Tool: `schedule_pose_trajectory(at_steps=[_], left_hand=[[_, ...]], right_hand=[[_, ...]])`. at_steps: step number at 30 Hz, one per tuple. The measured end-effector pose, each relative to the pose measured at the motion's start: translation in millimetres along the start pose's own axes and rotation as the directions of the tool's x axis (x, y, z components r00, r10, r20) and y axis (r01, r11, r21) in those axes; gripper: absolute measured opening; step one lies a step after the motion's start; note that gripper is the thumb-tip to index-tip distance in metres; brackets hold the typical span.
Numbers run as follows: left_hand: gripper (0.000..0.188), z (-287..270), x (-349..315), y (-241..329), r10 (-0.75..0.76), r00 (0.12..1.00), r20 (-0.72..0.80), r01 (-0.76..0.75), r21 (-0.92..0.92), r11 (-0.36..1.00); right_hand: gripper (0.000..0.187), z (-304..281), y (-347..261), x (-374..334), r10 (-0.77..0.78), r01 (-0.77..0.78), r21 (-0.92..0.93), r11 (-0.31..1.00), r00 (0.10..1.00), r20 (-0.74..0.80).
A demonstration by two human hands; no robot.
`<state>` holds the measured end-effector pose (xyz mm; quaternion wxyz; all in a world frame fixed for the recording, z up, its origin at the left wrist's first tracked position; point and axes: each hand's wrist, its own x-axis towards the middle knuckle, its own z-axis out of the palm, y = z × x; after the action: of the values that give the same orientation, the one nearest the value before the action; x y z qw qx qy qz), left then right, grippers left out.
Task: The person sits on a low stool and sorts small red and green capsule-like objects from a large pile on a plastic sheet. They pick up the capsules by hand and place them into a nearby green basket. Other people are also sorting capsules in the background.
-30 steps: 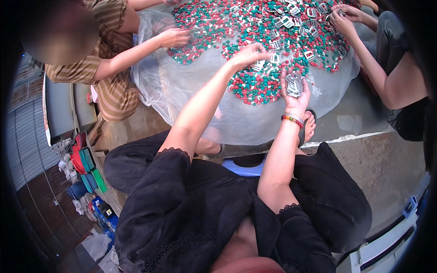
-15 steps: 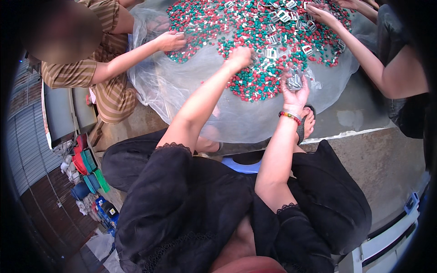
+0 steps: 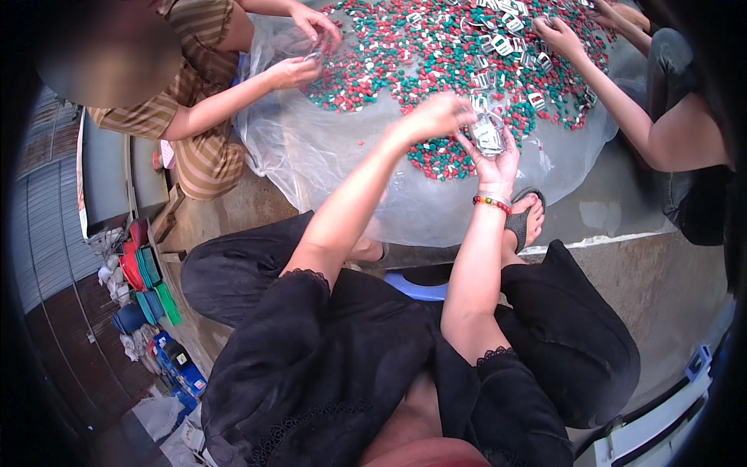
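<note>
My right hand (image 3: 494, 165) is palm up, its fingers curled around several silver metal buckles (image 3: 489, 135). Beaded and clear bracelets (image 3: 492, 202) circle that wrist. Close beside those buckles, on their left, my left hand (image 3: 437, 117) hangs with fingers bent toward them. Motion blurs its fingertips, so whether they pinch anything is unclear. Under and beyond both hands spread many small red, green and white pieces (image 3: 443, 159), like pellets. More loose silver buckles (image 3: 503, 44) lie among them farther back.
The pieces lie on a clear plastic sheet (image 3: 311, 148). At left, a person in striped clothes (image 3: 206, 167) works with both hands (image 3: 296, 71) over the sheet. Another person's hand (image 3: 559, 37) reaches in from the right. My sandalled foot (image 3: 529, 218) rests by the sheet's near edge.
My left hand has moved right and slightly nearer, up to the buckles in my right hand. My right hand has shifted slightly left. The left person's second hand has come into view.
</note>
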<state>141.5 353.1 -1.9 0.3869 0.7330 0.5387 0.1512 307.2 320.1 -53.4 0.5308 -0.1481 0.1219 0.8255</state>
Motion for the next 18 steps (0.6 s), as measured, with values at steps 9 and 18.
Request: schedule_pose_trajectory(at_steps=[9, 18], left_hand=[[0.027, 2.5, -9.5, 69.0, 0.121, 0.91, -0.397, -0.138, -0.013, 0.99], [0.026, 46.8, 63.0, -15.9, -0.153, 0.966, -0.21, 0.163, 0.03, 0.986]], right_hand=[[0.033, -8.3, -6.2, -2.0, -0.05, 0.044, -0.133, 0.99, 0.998, -0.036], [0.032, -32.4, -39.3, -8.3, -0.04, 0.032, 0.149, 0.988, 0.998, 0.051]])
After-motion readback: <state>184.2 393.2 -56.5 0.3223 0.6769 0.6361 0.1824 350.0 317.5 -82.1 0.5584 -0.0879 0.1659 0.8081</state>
